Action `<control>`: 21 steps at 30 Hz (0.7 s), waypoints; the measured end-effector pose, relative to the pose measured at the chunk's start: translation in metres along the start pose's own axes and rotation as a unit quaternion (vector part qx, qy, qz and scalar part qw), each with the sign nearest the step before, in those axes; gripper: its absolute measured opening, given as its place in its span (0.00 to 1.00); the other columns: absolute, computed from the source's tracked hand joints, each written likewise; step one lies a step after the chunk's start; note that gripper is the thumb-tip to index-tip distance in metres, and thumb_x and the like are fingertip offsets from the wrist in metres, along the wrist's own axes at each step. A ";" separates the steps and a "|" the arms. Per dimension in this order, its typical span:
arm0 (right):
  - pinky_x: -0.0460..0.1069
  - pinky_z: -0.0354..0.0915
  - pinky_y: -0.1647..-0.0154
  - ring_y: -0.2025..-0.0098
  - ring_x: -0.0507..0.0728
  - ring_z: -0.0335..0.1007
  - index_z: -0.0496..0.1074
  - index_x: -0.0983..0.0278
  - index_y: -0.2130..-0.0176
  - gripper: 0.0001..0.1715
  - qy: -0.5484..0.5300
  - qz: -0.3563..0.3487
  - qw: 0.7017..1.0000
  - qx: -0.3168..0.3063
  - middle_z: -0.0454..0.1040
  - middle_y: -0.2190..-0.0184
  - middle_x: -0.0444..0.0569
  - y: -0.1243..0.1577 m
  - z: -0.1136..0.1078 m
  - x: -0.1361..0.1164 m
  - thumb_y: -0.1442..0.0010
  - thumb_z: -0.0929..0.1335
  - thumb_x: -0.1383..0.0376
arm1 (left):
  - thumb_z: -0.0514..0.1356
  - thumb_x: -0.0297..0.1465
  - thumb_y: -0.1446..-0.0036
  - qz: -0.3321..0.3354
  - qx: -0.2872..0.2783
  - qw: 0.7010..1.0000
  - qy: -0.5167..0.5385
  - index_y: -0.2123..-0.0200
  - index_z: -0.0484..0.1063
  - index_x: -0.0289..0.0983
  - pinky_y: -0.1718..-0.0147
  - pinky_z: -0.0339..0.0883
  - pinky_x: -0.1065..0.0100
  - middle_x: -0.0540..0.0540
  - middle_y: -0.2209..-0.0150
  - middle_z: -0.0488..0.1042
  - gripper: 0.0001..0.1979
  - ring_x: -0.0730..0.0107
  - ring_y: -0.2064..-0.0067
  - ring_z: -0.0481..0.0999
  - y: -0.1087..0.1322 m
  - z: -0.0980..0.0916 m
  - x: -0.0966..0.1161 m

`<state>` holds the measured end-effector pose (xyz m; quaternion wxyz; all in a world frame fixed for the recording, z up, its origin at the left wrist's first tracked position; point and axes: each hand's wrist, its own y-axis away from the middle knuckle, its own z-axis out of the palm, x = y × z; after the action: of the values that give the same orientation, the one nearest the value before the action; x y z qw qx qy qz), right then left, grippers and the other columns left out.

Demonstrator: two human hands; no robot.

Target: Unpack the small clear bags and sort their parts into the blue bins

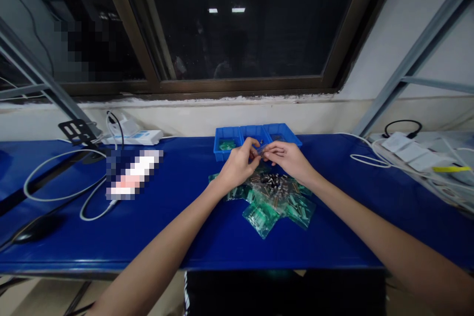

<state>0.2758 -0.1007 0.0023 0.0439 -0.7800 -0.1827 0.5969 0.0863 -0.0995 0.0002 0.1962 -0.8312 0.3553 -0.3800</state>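
Blue bench (322, 237) here, near the back edge: our left hand (239, 164) and right hand (287, 156) pinch a tiny part (262, 150) above the bags (261, 217). Light, fragile-looking; hold by its edges.

Bench top (207, 252) is deep glossy blue, approx same blue as the 3 bins (255, 133). Bags (261, 215) are clear w/ green tint, parts (274, 187) dark w/ brown bits. Cable (52, 192) white, mouse (37, 229) black, tag (450, 169) yellow, window frame (237, 84) brown.
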 end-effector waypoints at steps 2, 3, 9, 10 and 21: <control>0.50 0.68 0.72 0.66 0.57 0.76 0.73 0.63 0.65 0.08 -0.002 0.001 1.000 0.008 0.76 0.69 0.49 0.000 0.001 0.001 0.44 0.70 0.61 | 0.56 0.26 0.40 0.022 -0.021 0.999 -0.036 0.48 0.60 0.38 0.66 0.70 0.68 0.48 0.63 0.73 0.17 0.69 0.64 0.75 0.002 0.000 0.001; 0.50 0.68 0.72 0.66 0.57 0.76 0.73 0.63 0.65 0.08 -0.004 0.000 1.000 0.012 0.76 0.69 0.49 0.000 0.001 0.001 0.44 0.70 0.61 | 0.56 0.26 0.40 0.031 -0.023 0.998 -0.055 0.47 0.59 0.38 0.64 0.71 0.66 0.46 0.61 0.73 0.19 0.68 0.62 0.75 0.002 0.000 0.001; 0.49 0.68 0.73 0.68 0.57 0.76 0.69 0.62 0.58 0.16 -0.028 -0.001 0.998 0.053 0.76 0.71 0.47 -0.001 0.001 0.000 0.46 0.72 0.60 | 0.56 0.26 0.39 0.053 0.014 0.990 -0.129 0.44 0.59 0.39 0.60 0.74 0.62 0.42 0.51 0.67 0.20 0.65 0.57 0.74 0.003 -0.002 0.005; 0.49 0.68 0.73 0.68 0.57 0.76 0.68 0.61 0.57 0.17 -0.028 -0.002 0.998 0.054 0.76 0.71 0.46 -0.001 0.001 0.000 0.45 0.72 0.59 | 0.57 0.26 0.39 0.057 0.014 0.989 -0.139 0.45 0.61 0.39 0.60 0.74 0.63 0.42 0.51 0.66 0.19 0.65 0.57 0.74 0.003 -0.002 0.005; 0.50 0.69 0.73 0.67 0.59 0.76 0.65 0.59 0.52 0.20 -0.023 -0.021 0.999 0.038 0.75 0.70 0.46 0.001 0.002 0.001 0.42 0.70 0.57 | 0.56 0.28 0.36 0.097 0.037 0.974 -0.199 0.55 0.69 0.37 0.63 0.75 0.65 0.41 0.51 0.63 0.08 0.66 0.56 0.74 0.004 -0.003 0.001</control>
<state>0.2741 -0.1021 0.0006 0.0818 -0.7600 -0.1776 0.6198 0.0828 -0.1035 0.0004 0.3300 -0.8436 0.3740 -0.1990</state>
